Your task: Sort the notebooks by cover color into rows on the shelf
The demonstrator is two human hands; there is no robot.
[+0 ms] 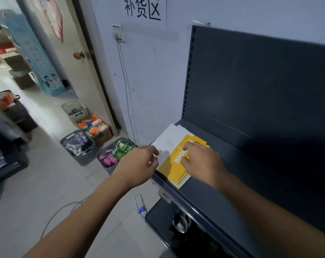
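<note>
At the shelf's (232, 164) left end, yellow notebooks (178, 164) overlap white notebooks (169, 138). Right hand (202, 161) presses spread fingers on the yellow cover; left hand (139, 164) hovers, loosely curled, empty. Covers appear thin, light, slippery: grip an edge.

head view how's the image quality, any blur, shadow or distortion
Head view: wide-angle bend bows the shelf edge and wall; left hand and right hand are slightly motion-blurred; their shadows fall on the yellow notebooks and white notebooks; the shelf's right side is dark.
</note>
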